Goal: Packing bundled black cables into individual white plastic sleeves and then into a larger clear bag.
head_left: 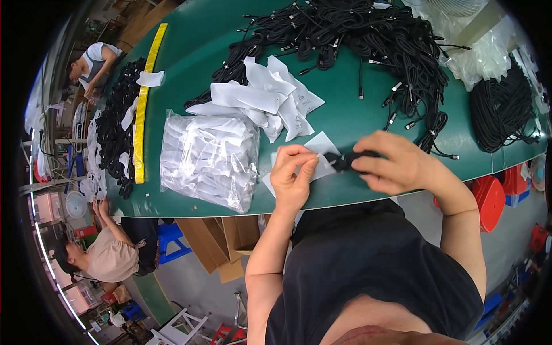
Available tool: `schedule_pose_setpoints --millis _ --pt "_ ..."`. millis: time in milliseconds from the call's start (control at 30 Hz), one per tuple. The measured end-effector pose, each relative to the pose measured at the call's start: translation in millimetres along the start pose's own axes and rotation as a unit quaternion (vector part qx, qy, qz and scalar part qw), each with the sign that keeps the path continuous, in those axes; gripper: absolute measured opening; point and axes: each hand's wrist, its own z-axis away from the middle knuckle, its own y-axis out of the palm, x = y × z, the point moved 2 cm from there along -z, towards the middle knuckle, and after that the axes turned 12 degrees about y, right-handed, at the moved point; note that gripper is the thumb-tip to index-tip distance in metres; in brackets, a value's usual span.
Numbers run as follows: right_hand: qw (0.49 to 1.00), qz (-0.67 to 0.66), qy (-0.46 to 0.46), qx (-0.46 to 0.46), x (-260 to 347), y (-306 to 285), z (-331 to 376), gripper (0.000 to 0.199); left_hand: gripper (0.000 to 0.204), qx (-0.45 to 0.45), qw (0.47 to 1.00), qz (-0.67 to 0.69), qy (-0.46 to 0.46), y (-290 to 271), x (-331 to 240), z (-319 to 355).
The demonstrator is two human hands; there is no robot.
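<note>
Plainly, a yellow strip [148, 103] runs across the table [339, 115] at the left, seemingly as a divider. Right of it sits a clear bag [210, 158] packed with white packets, close to the near edge; loose packets [270, 95] lie heaped just behind it, probably for easy reach. The left hand [292, 175] has its grip pinched closed — I cannot tell exactly what is between the fingertips. Beside them, the black cable coil [342, 163] hangs above a flat white sheet [324, 144], its other side gripped by the fingers of the right hand [394, 164], perhaps to steady it. Green surface behind the hands gives them room, up to the big cable heap [345, 29]. A larger black bundle [500, 109] lies far right — well apart from the hands, limiting room there.
</note>
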Motion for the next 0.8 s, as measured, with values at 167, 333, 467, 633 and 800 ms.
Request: schedule_pose_setpoints --millis 167,333,467,633,800 --pt "1.000 0.013 -0.019 -0.004 5.7 2.5 -14.1 0.037 0.005 0.013 0.999 0.015 0.042 8.0 -19.4 -6.9" --pt "0.997 0.028 -0.065 -0.020 15.6 -2.2 -32.2 0.055 0.006 0.005 0.990 0.136 0.034 10.7 -37.4 -16.4" --pt "0.996 -0.033 -0.004 -0.084 -9.1 1.6 -48.8 0.041 0.008 0.003 0.990 0.133 0.045 5.9 -38.7 -27.1" --pt "0.989 0.006 0.078 -0.124 -59.1 31.5 -91.8 0.012 0.009 -0.202 0.961 0.187 0.030 -11.3 -27.2 -49.8" --pt "0.981 0.141 0.095 -0.095 -123.2 80.3 -164.8 0.019 0.029 -0.281 0.957 0.053 0.050 -27.6 -9.9 -58.9"
